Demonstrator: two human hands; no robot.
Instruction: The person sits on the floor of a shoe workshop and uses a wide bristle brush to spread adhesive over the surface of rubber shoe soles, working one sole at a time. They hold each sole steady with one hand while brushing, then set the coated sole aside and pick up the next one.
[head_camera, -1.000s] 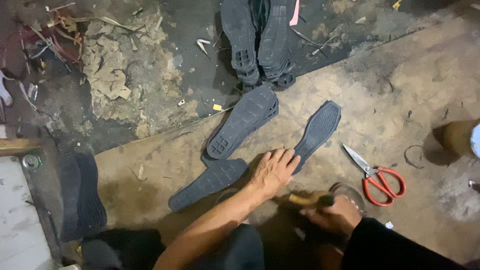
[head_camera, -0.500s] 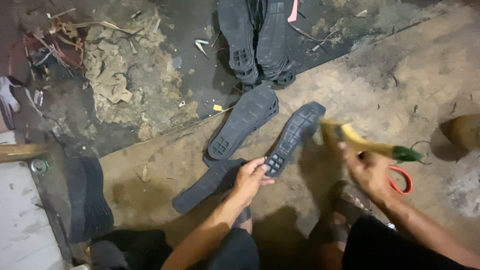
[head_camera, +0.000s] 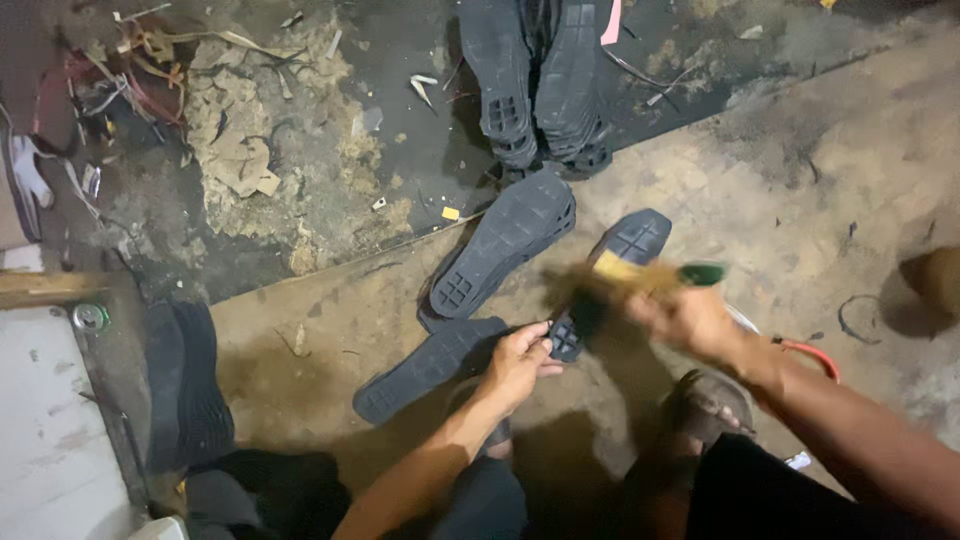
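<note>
Since half a second ago my right hand (head_camera: 690, 320) swung the brush (head_camera: 640, 275) left over the black sole (head_camera: 610, 275), fingers clamped on its handle, my left hand (head_camera: 520, 362) pinching that sole's near end, mid-floor, red scissors (head_camera: 805, 350) behind my wrist.

A worn, tan board (head_camera: 800, 160) lay across the dirty dark floor (head_camera: 410, 120) and carried most of the things. On it rested three black shoe soles: one (head_camera: 505, 240) tread-up near its far edge, another (head_camera: 620, 250) just right of it, a third (head_camera: 425, 365) nearer and to the left. Red-handled scissors (head_camera: 810, 352) lay on the board to the right. On the floor beyond stood a stack of black soles (head_camera: 540, 80); crumbled tan scraps (head_camera: 245, 150) spread far left, and more dark soles (head_camera: 185, 385) lay at the near left.
</note>
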